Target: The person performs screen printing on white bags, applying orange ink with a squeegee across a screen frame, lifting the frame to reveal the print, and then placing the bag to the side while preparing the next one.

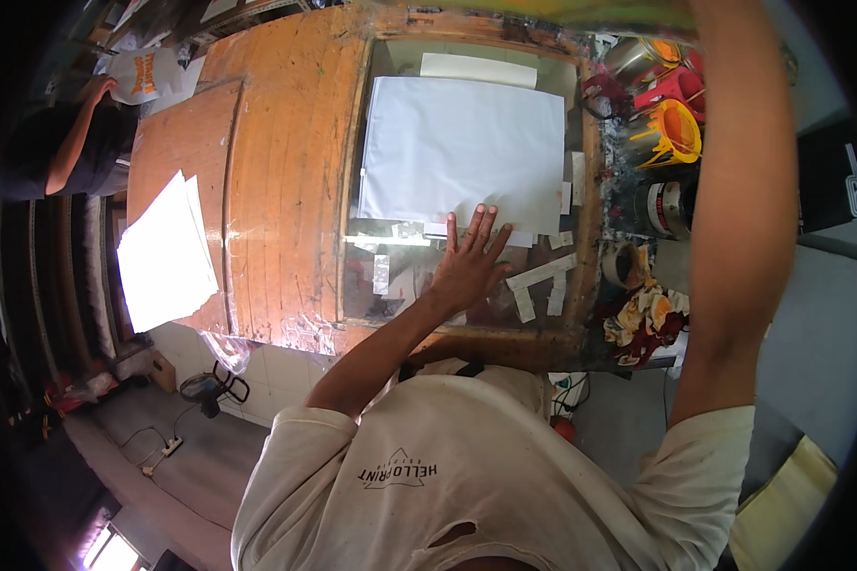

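A flat, pale white sheet (462, 147), perhaps a plastic pouch, lies on the glass panel (414, 305) set into the wooden table. My left hand (471, 257) is open, fingers spread, with its fingertips resting on the sheet's near edge. Strips of tape (541, 273) are stuck on the glass around that hand. My right arm (745, 190) reaches up and away along the right side; its hand is beyond the upper edge of the picture. A yellow-green panel or frame edge (562, 11) spans the top, left of that arm.
White sheets (167, 257) are stacked on a board (186, 124) at the left. Open paint containers, one orange-yellow (676, 131), a dark jar (669, 207) and stained rags (643, 319) crowd the right. Far left, a person's arm (69, 147) reaches to a printed white bag (148, 76).
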`<state>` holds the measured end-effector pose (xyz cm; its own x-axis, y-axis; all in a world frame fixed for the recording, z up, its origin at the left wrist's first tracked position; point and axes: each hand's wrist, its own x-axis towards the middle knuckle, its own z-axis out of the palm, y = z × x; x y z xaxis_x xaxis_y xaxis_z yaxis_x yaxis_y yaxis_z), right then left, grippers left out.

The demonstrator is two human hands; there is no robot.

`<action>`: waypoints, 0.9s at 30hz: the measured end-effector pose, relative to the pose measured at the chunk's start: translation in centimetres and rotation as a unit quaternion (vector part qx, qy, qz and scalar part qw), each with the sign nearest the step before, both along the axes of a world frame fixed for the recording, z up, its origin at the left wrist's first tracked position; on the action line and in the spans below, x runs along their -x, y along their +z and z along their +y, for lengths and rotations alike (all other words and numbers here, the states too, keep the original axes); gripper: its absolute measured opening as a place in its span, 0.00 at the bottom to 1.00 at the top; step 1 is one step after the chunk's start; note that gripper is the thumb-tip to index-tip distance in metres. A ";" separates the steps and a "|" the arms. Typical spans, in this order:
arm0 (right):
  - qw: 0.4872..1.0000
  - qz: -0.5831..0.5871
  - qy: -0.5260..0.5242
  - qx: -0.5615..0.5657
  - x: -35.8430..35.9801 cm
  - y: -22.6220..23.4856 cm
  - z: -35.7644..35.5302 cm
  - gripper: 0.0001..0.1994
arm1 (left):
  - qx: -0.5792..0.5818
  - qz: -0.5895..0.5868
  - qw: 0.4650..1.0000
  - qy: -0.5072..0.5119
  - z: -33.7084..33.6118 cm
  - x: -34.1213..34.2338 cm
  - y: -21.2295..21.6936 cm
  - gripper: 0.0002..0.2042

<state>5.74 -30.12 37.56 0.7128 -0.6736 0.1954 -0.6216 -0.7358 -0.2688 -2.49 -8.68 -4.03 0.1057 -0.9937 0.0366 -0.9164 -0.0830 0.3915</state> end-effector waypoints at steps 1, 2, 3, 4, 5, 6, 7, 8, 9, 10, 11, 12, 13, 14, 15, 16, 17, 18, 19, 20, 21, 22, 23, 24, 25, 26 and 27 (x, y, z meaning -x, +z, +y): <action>0.999 -0.007 0.001 -0.039 0.2 0.2 0.5 0.23 | 0.013 0.016 1.000 0.005 0.0 0.0 0.3 0.33; 0.998 -0.022 0.040 -0.050 1.3 -0.2 0.3 0.21 | 0.040 0.058 0.997 0.027 -0.1 -0.2 1.3 0.32; 0.995 -0.033 0.076 -0.064 2.5 -0.8 -0.1 0.20 | 0.066 0.104 0.991 0.046 -0.2 -0.4 3.3 0.32; 0.994 -0.039 0.106 -0.010 3.9 -3.0 -0.2 0.18 | 0.091 0.150 0.982 0.063 -0.2 -0.7 5.4 0.33; 0.985 -0.059 0.161 0.031 3.9 -6.1 0.3 0.17 | 0.129 0.171 0.971 0.110 1.3 -2.2 7.8 0.34; 0.979 -0.088 0.156 0.095 4.9 -9.3 2.7 0.13 | 0.204 0.329 0.911 0.146 2.5 -2.8 10.0 0.35; 0.970 -0.115 0.139 0.160 6.4 -12.3 4.9 0.20 | 0.270 0.477 0.819 0.169 3.3 -3.0 12.3 0.36; 0.954 -0.166 0.143 0.207 7.9 -16.2 6.7 0.23 | 0.303 0.569 0.737 0.203 4.6 -2.7 13.1 0.37; 0.971 -0.121 0.135 0.156 9.6 -18.2 9.4 0.25 | 0.345 0.645 0.640 0.234 6.0 -2.5 14.0 0.38; 0.984 -0.074 0.121 0.106 11.3 -20.3 11.6 0.27 | 0.305 0.759 0.527 0.232 7.3 -2.3 14.8 0.35; 0.986 -0.049 0.122 0.098 12.6 -23.1 12.6 0.29 | 0.239 0.797 0.477 0.283 7.3 -2.0 15.3 0.34; 0.989 -0.023 0.121 0.083 13.4 -25.9 13.0 0.31 | 0.166 0.825 0.425 0.335 7.3 -1.8 15.6 0.33; 0.989 -0.008 0.118 0.092 13.6 -28.2 12.8 0.31 | 0.116 0.825 0.418 0.362 7.3 -2.0 14.4 0.33; 0.988 0.005 0.116 0.099 13.2 -30.4 12.7 0.32 | 0.069 0.821 0.412 0.390 7.7 -2.4 11.4 0.33; 0.987 0.021 0.115 0.106 12.9 -32.0 12.8 0.32 | 0.021 0.814 0.403 0.418 8.1 -2.7 8.9 0.33; 0.989 0.015 0.117 0.093 12.6 -33.4 12.7 0.33 | 0.023 0.807 0.395 0.440 8.2 -2.9 7.1 0.33; 0.989 0.011 0.120 0.081 12.3 -34.5 12.4 0.34 | 0.025 0.799 0.385 0.461 8.0 -2.9 5.6 0.33; 0.990 0.007 0.122 0.066 12.1 -35.0 12.3 0.34 | 0.026 0.790 0.376 0.484 7.9 -3.0 4.9 0.33; 0.992 -0.001 0.116 0.049 12.4 -35.5 12.4 0.34 | 0.027 0.795 0.374 0.478 8.0 -3.0 4.4 0.33; 0.993 -0.009 0.111 0.029 13.0 -35.7 12.7 0.34 | 0.028 0.798 0.371 0.474 8.1 -2.9 4.4 0.34; 0.994 -0.016 0.107 0.009 13.6 -35.8 13.0 0.34 | 0.029 0.802 0.368 0.470 8.2 -2.7 4.3 0.35; 0.993 -0.010 0.116 0.023 13.9 -36.0 13.3 0.34 | 0.027 0.797 0.360 0.483 8.2 -2.6 4.3 0.35; 0.991 -0.004 0.125 0.038 14.3 -36.1 13.5 0.34 | 0.025 0.793 0.354 0.495 8.1 -2.4 4.6 0.35; 0.990 0.002 0.133 0.054 14.4 -36.2 13.6 0.34 | 0.023 0.789 0.347 0.507 8.0 -2.3 4.8 0.35; 0.989 0.001 0.131 0.063 14.2 -36.4 13.5 0.34 | 0.024 0.793 0.348 0.499 8.1 -2.2 4.5 0.34; 0.989 0.000 0.126 0.075 13.9 -36.6 13.1 0.34 | 0.024 0.799 0.350 0.489 8.1 -2.3 4.2 0.33; 0.989 -0.001 0.122 0.087 13.4 -36.7 12.6 0.34 | 0.025 0.804 0.353 0.479 8.1 -2.4 4.0 0.32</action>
<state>-7.70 -17.48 0.88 0.8491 -0.4379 0.2955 -0.4195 -0.8989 -0.1266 -0.12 -0.62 -0.04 0.3153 -0.4771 -0.8203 0.9314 -0.0102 0.3639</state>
